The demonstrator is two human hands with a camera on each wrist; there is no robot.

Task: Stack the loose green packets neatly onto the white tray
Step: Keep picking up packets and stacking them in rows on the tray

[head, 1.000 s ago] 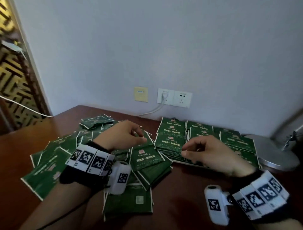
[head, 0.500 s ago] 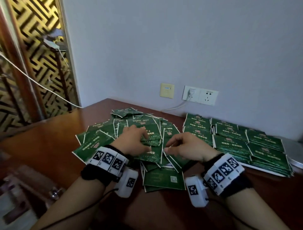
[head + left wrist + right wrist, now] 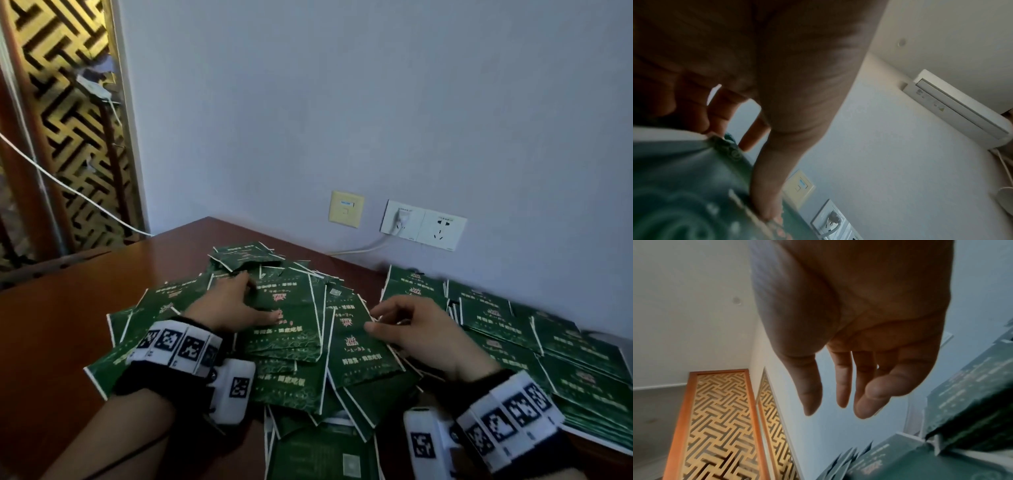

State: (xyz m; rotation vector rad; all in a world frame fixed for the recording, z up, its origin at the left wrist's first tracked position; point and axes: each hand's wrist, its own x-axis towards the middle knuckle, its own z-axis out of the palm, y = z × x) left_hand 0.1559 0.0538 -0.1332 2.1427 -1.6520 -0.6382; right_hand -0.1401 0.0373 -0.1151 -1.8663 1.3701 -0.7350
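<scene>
Dozens of loose green packets (image 3: 287, 329) heaped at the middle of the head view, spilling toward 9 o'clock across the brown bench (image 3: 61, 325). Neater rows of stacked packets (image 3: 513, 329) at 3 o'clock, covering the white tray (image 3: 592, 442), only a pale rim showing at 4 o'clock. Left hand (image 3: 226, 305) palm-down on the heap, fingers reaching toward 12 o'clock over a packet's far edge, thumb laid flat on its printed face. Right hand (image 3: 411, 329) low over the pile at 3 o'clock of the left, fingers loosely curled, tips touching or nearly touching a packet edge; actual contact hard to tell. Probably light, thin, flexible sachets with slick film faces, likely to slide off one another; best taken by pinching an edge or squaring several between both palms. White socket (image 3: 423, 226) on the wall at 1 o'clock.

Left wrist view: thumb (image 3: 766, 207) pressing down on a blurred green packet (image 3: 694, 194), fingers (image 3: 721, 116) curled over its far edge toward 9 o'clock, so holding it by thumb and fingertips.

Right wrist view: right hand (image 3: 849, 337) spread and relaxed, fingers (image 3: 842, 382) hanging straight with nothing between them; green packets (image 3: 962, 410) at 4 o'clock, lattice screen (image 3: 719, 426) at 7 o'clock.
</scene>
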